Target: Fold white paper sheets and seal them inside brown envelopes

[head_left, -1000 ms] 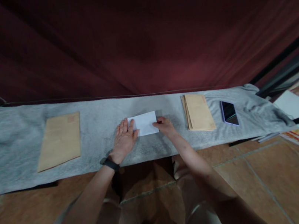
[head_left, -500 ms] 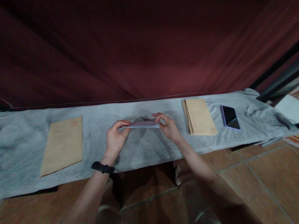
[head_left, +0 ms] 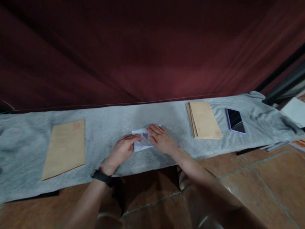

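A small white sheet of paper, apparently folded, lies on the grey cloth in front of me. A greyish patch shows at its middle, too blurred to make out. My left hand rests on the paper's left edge with its fingers stretched over it. Flat across the right part lies my right hand, fingers extended and covering that end.
Left on the grey cloth lies a brown envelope with a reddish printed mark. To the right are several stacked brown envelopes and a phone in a purple case. A dark red curtain hangs behind.
The paper, held up edge-on between both hands before, now lies on the cloth. Both hands have lowered and flattened onto it, the right one shifting left.
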`<control>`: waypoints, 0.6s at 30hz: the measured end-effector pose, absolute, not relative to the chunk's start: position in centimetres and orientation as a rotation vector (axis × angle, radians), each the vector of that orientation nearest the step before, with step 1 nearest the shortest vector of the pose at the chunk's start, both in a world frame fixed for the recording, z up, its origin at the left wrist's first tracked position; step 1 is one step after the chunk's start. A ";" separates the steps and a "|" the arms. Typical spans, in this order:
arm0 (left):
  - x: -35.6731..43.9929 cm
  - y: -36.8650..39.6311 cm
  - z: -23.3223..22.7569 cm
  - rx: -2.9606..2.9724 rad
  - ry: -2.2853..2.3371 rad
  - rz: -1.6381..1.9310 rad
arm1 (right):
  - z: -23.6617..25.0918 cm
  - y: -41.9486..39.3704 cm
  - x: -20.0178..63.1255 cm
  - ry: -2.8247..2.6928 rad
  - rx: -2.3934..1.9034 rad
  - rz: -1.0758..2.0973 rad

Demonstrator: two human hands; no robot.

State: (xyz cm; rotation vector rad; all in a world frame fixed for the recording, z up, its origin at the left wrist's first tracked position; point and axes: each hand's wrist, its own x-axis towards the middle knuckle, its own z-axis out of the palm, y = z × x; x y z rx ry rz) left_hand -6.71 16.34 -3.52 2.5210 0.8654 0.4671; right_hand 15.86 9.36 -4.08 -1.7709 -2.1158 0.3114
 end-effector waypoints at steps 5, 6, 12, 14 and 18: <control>-4.5 16.1 -3.4 2.445 1.085 0.556 | -5.1 8.9 14.1 -2.134 -1.907 0.292; -3.7 15.8 -3.7 2.464 1.113 0.550 | -5.2 8.9 14.0 -2.128 -1.920 0.290; -0.7 13.5 -5.7 2.643 1.312 0.342 | -5.4 8.8 13.8 -2.115 -1.945 0.270; -0.7 13.3 -6.0 2.659 1.362 0.323 | -5.4 8.7 14.0 -2.104 -1.955 0.269; -1.5 13.2 -6.0 2.676 1.390 0.325 | -5.5 8.5 15.0 -2.082 -1.984 0.256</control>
